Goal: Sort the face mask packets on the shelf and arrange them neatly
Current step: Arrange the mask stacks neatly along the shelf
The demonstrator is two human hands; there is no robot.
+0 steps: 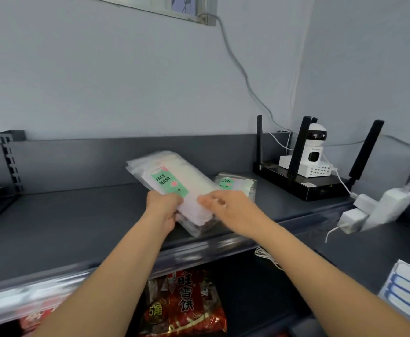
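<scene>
A stack of clear face mask packets with a green FACE MASK label lies tilted on the dark grey shelf, near its middle. My left hand grips the stack's near left corner. My right hand rests on its near right edge, fingers curled over the top packet. A second, smaller pile of face mask packets with the same green label lies flat just to the right, behind my right hand.
A black router with tall antennas and a white camera stand at the shelf's right end. White plugs and cables hang further right. A red snack bag sits on the shelf below. Blue-striped packs lie lower right.
</scene>
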